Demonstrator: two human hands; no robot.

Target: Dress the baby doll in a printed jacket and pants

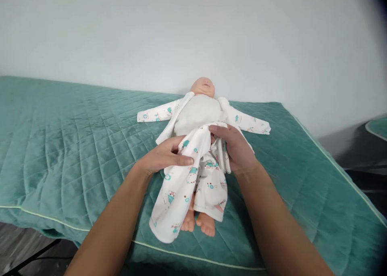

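A baby doll (203, 87) lies on its back, head toward the wall, arms spread in the sleeves of an open white printed jacket (160, 111). Its pale torso (198, 112) shows between the jacket's front edges. White printed baby trousers (178, 187) lie over its legs. One trouser leg surrounds the leg on the right; the other hangs loose at the left, partly over the other leg. Both bare feet (206, 224) stick out below. My left hand (166, 154) grips the trousers, thumb on top. My right hand (237, 147) pinches their upper edge, with bunched cloth under its palm.
A green quilted cover (75, 147) with a light piped edge lies beneath the doll. Behind it rises a plain pale wall (151, 34). At the far right is part of another green-covered surface (379, 126). Dark floor (18, 243) shows at lower left.
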